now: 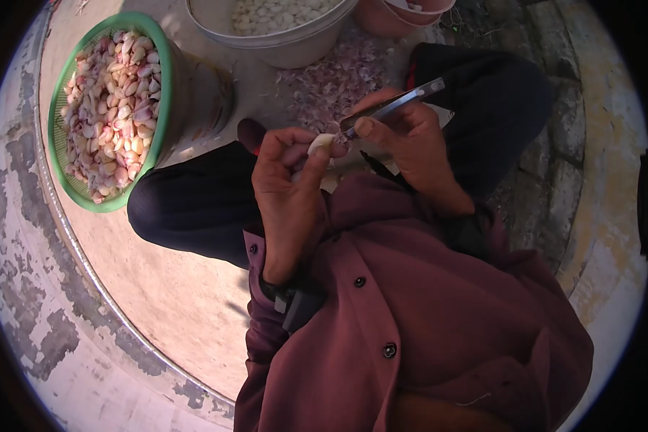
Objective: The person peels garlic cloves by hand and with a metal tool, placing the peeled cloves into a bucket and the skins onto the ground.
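Observation:
My left hand [289,180] is closed, pinching a pale garlic clove [321,144] between thumb and fingers. In my right hand [419,144] is a small metal knife [402,102], its shiny handle slanting up and right past the fingers. The working end of the knife is right at the clove, partly hidden by my right thumb and the skin there. Both hands are close together above my lap. Just beyond them, a heap of papery pink garlic skins [342,78] lies on the ground.
At left, a green-rimmed basket [167,93] full of unpeeled cloves [115,108] rests on a bucket [207,97]. A white tub [281,49] of peeled cloves [281,13] stands ahead, with a pink bucket [389,23] beside it. My bent knees flank the hands.

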The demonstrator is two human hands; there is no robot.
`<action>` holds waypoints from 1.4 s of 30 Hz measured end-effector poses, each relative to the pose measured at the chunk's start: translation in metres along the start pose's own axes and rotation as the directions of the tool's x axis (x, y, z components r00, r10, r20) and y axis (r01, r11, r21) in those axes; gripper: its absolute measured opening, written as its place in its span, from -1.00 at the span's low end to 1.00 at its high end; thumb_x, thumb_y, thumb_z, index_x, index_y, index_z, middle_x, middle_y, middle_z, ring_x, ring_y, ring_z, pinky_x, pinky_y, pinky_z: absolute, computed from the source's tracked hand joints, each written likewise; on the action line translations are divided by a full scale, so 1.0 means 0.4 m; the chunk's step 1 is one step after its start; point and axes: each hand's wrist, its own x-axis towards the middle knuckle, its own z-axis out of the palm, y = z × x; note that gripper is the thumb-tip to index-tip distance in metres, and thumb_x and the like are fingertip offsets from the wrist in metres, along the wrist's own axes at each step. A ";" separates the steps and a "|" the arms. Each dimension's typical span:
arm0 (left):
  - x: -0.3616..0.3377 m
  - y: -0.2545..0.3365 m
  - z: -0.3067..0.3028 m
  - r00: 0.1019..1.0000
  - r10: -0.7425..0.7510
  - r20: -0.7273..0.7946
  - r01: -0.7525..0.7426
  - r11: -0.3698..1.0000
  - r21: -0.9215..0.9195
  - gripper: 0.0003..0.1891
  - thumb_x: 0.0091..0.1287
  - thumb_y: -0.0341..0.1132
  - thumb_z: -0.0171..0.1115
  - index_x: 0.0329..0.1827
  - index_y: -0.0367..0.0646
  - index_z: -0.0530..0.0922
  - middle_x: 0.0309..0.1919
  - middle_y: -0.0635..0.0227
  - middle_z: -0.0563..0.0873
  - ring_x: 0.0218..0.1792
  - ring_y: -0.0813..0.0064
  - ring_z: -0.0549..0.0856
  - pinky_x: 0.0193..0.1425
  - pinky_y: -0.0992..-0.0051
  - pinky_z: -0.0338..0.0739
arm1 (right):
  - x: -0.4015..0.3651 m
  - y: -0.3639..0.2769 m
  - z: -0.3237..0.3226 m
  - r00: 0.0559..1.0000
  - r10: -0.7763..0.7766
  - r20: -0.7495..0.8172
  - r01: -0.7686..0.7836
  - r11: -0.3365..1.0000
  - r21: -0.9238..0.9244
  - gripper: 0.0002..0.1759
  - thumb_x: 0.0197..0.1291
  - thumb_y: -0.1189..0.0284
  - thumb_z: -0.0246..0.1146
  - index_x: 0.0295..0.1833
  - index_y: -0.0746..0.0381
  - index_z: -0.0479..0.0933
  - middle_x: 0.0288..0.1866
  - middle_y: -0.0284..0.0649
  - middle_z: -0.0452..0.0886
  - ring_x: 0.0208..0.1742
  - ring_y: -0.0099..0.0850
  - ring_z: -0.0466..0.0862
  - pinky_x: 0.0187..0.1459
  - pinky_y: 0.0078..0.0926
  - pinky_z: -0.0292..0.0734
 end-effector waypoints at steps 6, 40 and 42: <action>-0.005 0.007 -0.001 0.999 -0.010 0.052 0.005 0.996 0.089 -0.85 0.37 -0.56 0.19 -0.08 -0.26 0.42 -0.28 0.22 0.74 -0.21 0.60 0.71 -0.10 0.67 0.54 | -0.017 0.003 0.010 0.997 0.061 0.051 -0.071 0.974 0.217 -0.84 0.29 0.46 0.32 -0.05 0.27 0.58 -0.22 -0.34 0.69 -0.18 -0.65 0.63 -0.09 -0.67 0.52; 0.012 -0.030 -0.004 0.999 -0.023 -0.050 0.011 0.975 -0.222 -0.80 0.34 -0.50 0.30 0.00 -0.23 0.58 -0.25 0.44 0.67 -0.35 0.81 0.55 -0.38 0.78 0.34 | -0.006 0.004 0.020 0.977 -0.209 0.043 0.210 0.978 -0.011 -0.82 0.25 0.49 0.34 -0.07 0.28 0.56 -0.17 -0.29 0.66 -0.14 -0.58 0.61 -0.04 -0.61 0.51; 0.007 -0.020 -0.013 0.991 -0.134 -0.005 0.128 0.957 -0.259 -0.83 0.33 -0.50 0.30 -0.04 -0.25 0.61 -0.31 0.46 0.66 -0.31 0.78 0.58 -0.35 0.76 0.37 | -0.005 0.000 0.022 0.974 -0.221 0.050 0.223 0.974 -0.045 -0.83 0.25 0.49 0.35 -0.08 0.29 0.57 -0.17 -0.28 0.66 -0.13 -0.58 0.61 -0.04 -0.60 0.50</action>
